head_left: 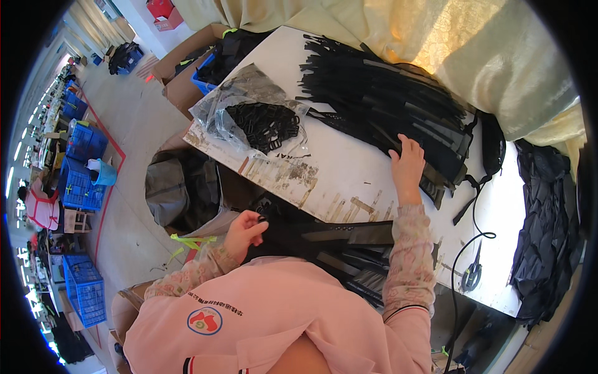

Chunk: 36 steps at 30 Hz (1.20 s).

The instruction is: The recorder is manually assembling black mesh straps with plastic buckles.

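My left hand (pixel 244 237) is closed in a pinch above my lap, with a small black piece at its fingertips that I cannot make out. Beside it, a black fabric strip with a grey-green section (pixel 349 234) lies across my lap. On the white table, my right hand (pixel 408 167) rests with fingers apart at the near edge of a large pile of black strips (pixel 386 93). Left of the pile, a clear plastic bag (pixel 218 103) holds many black plastic buckles (pixel 265 124).
Scissors (pixel 473 274) and a black cable (pixel 458 299) lie on the table's right side, near a black pouch (pixel 492 143) and dark fabric (pixel 542 230). An open sack (pixel 177 187) and cardboard box (pixel 180 56) stand left. Blue crates (pixel 84 290) line the floor.
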Tool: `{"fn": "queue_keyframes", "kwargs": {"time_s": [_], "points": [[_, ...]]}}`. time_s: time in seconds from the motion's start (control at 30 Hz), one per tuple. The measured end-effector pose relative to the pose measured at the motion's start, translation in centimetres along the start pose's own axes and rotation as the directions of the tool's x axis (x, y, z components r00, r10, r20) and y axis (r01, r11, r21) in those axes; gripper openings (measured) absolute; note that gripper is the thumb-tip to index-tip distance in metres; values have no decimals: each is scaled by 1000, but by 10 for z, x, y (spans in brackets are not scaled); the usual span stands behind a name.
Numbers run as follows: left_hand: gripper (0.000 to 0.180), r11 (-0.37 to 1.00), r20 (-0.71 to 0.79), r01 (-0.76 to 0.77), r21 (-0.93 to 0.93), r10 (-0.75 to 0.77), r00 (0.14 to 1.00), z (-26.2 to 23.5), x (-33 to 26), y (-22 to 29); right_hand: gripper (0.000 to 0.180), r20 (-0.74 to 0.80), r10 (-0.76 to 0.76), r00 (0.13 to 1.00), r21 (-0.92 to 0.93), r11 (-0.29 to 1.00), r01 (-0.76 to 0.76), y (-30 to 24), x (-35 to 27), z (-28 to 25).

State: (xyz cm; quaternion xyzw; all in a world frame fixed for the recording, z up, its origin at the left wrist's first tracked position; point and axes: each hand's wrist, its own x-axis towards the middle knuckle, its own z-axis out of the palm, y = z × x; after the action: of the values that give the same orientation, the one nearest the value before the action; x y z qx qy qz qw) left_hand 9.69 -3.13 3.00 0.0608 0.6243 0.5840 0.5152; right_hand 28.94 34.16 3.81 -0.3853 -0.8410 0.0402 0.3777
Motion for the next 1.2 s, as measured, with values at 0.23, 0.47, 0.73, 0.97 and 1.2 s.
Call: {"fn": "queue_keyframes", "kwargs": {"time_s": [0.23,0.47,0.73,0.97,1.2], "points": [[26,775,-87,-591,224,620,780,19,13,24,20,271,-31,962,-59,997,49,29,-25,2],[29,998,522,49,43,-64,850,111,72,54,16,167,-59,984,17,998,57,23,-54,-41],[29,906,424,294,-304,-148,894,179,174,31,24,314,-156,937,83,987,137,34,-90,-96],[16,945,264,-51,-323,142,954,170,138,63,20,451,-63,890,-100,988,121,58,-107,-140],[12,946,235,-314,-87,325,916,133,93,60,39,364,54,930,247,957,-152,-28,-50,-127]]}}
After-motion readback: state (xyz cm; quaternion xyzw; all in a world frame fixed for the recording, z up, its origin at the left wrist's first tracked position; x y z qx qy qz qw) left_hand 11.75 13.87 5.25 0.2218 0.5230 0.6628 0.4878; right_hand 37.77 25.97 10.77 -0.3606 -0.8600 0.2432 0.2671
